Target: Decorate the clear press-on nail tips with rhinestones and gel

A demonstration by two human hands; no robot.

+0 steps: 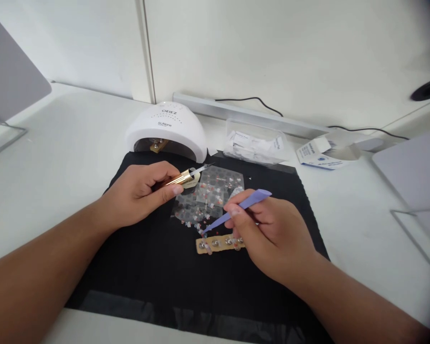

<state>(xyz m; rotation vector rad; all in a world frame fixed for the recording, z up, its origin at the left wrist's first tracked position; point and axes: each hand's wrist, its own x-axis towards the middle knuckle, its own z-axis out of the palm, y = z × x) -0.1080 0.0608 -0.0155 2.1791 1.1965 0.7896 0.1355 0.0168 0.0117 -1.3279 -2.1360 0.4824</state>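
My left hand [146, 191] is closed around a gold-handled brush [181, 178], whose thin tip points to the right. Between the fingers of my right hand [258, 224] is a purple pointed tool [241, 209]. Its tip comes down on small charms at the left end of a tan strip [219, 244]. Metal studs line this strip, and small decorated pieces sit on it; my right fingers hide its right end. Just behind, clear plastic sheets [220, 179] carry many scattered tiny charms [209, 193]. Everything here lies over a black mat [146, 267].
A white lamp [168, 122] stands at the back left, with another studded tan piece [158, 145] inside it. Behind the mat are a clear box of packets [254, 143] and an open white carton [322, 155]. Wire-legged grey panels stand at both sides.
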